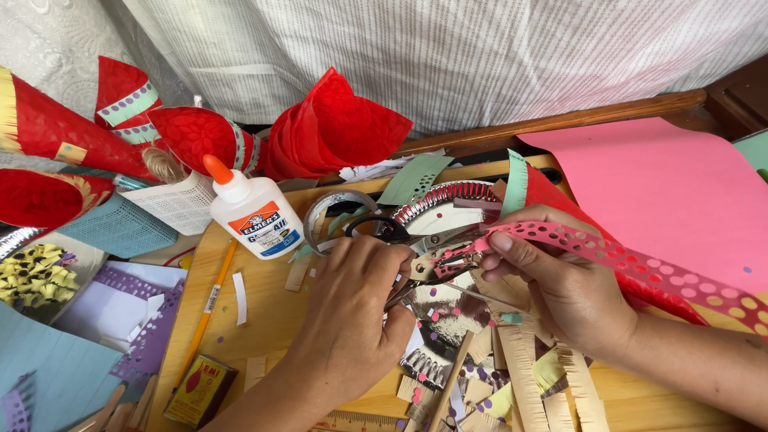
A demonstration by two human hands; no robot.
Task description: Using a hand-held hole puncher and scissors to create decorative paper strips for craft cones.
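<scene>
While my left hand (352, 308) is closing around the metal hole punch (438, 264), my right hand (560, 280) is pinching the pink paper strip (640, 268) just above the table (264, 320).
I am feeding the strip straight into the punch, judging that even spacing matters; it is looking pink, narrow, dotted with round holes, trailing off rightward.

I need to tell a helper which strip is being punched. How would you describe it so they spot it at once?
Start at the big pink paper sheet at the right. Just below its edge runs a long pink paper strip, held in the right hand and fed to the metal hole punch. Unlike the fringed tan strips, it is dotted with round holes.
</scene>
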